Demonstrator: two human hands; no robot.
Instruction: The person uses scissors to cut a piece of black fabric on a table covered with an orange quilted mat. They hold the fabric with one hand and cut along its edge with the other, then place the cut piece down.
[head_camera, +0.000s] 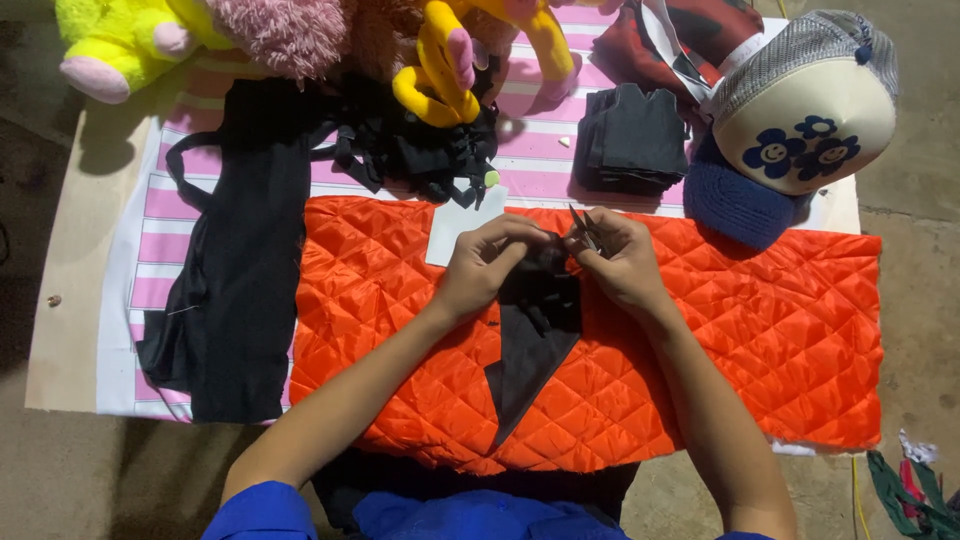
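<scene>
Black fabric, a small pointed piece, lies on the orange quilted sheet near the middle of the low table, closer to its near edge. The upper end of the piece is raised and gathered between both hands; the pointed lower end rests flat on the quilting.

The left hand is closed on the upper edge of the black piece, thumb and fingers pinching the cloth. The right hand is closed as well: it grips a small pair of dark metal snips, blades pointing up and away, and also touches the same upper edge.

Step in hand, as judged from the grip: trimming or clipping at the top edge of the black piece, with the left hand presenting the cloth to the blades.

A further cut would require the edge held taut, the blades set squarely on the cloth, and the left fingertips kept out of the cutting line.

Surroundings: a white paper rectangle lies just beyond the left hand. A long black cloth strip lies towards the left edge on a pink-and-white striped cover. A stack of folded black pieces and plush toys occupy the far edge.
</scene>
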